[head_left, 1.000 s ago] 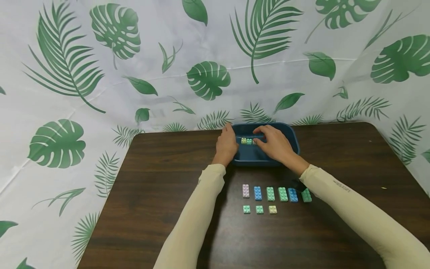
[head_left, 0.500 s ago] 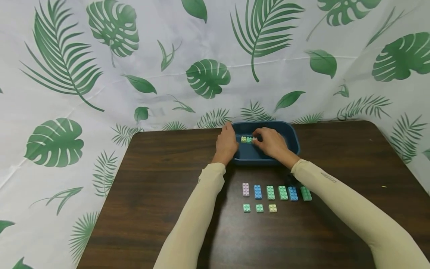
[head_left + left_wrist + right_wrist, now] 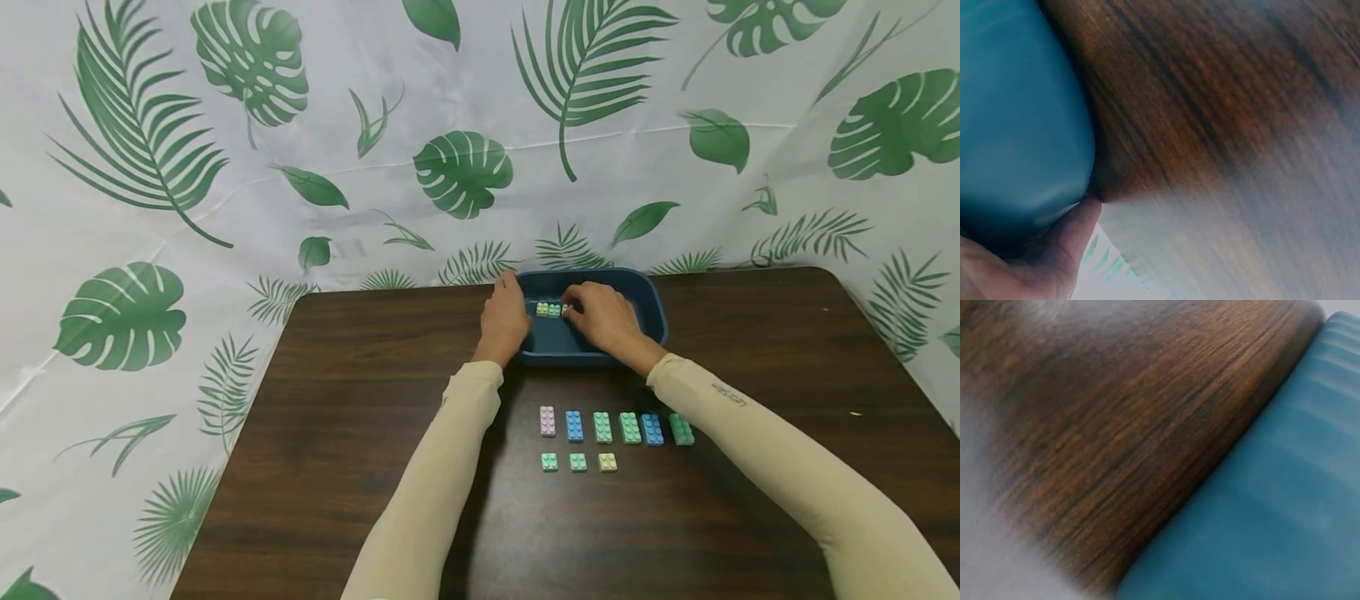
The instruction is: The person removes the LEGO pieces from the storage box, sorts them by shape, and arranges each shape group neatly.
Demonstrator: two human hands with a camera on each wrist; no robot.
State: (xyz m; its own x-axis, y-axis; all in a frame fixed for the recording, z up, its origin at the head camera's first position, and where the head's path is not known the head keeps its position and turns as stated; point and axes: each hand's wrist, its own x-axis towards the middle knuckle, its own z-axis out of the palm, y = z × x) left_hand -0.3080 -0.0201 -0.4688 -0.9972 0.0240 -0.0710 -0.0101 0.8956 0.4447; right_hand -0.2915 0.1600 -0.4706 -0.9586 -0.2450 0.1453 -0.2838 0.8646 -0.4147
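A blue plastic tray (image 3: 570, 358) lies at the table's far edge. My left hand (image 3: 504, 321) holds its left wall, with fingers along the outside; in the left wrist view a finger (image 3: 1075, 231) touches the outer wall. Inside the tray, my right hand (image 3: 606, 318) pinches a small pale pinkish building brick (image 3: 566, 310) between thumb and forefinger, which partly hide it. Left of it sit a green brick (image 3: 554, 310) and a yellow brick (image 3: 542, 309), all in a row. The right wrist view shows the tray's outer wall (image 3: 1260, 531) but not the fingers.
On the dark wooden table (image 3: 360, 400), in front of the tray, several long bricks stand in a row, among them a pink brick (image 3: 547, 422) and a blue brick (image 3: 573, 426). Nearer lie three small bricks, including a yellow one (image 3: 607, 462). A leaf-print cloth (image 3: 465, 83) hangs behind.
My right hand has moved slightly left in the tray, and its thumb and forefinger have closed on the pinkish brick. The left hand stays on the tray's wall.
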